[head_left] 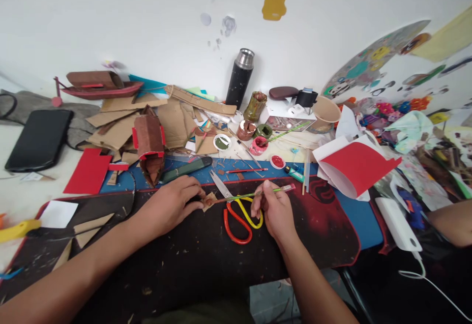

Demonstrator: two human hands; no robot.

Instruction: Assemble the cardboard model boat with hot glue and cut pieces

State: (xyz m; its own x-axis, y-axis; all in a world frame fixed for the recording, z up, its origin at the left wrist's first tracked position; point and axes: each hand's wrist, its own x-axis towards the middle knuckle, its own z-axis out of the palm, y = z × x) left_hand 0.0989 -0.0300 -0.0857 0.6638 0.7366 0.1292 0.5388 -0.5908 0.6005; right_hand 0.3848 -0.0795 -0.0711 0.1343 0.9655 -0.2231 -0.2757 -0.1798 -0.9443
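Note:
My right hand (276,211) is closed around a paintbrush (241,195) with a green handle, its tip pointing left. The brush tip meets a small piece of cardboard (210,201) partly coated in brown. My left hand (177,201) pinches that cardboard's left edge between thumb and fingers. Under the brush and beside my right hand lie scissors (238,221) with one red and one yellow handle loop, blades toward the back left. A green utility knife (187,169) rests just beyond my left hand.
Open paint jars (259,145) and a black thermos (240,79) stand behind. Cardboard scraps (121,130), a brown model boat (149,147) and red paper (87,170) lie left. A curled red sheet (356,166) sits right. Another person's arm (452,220) shows at the right edge.

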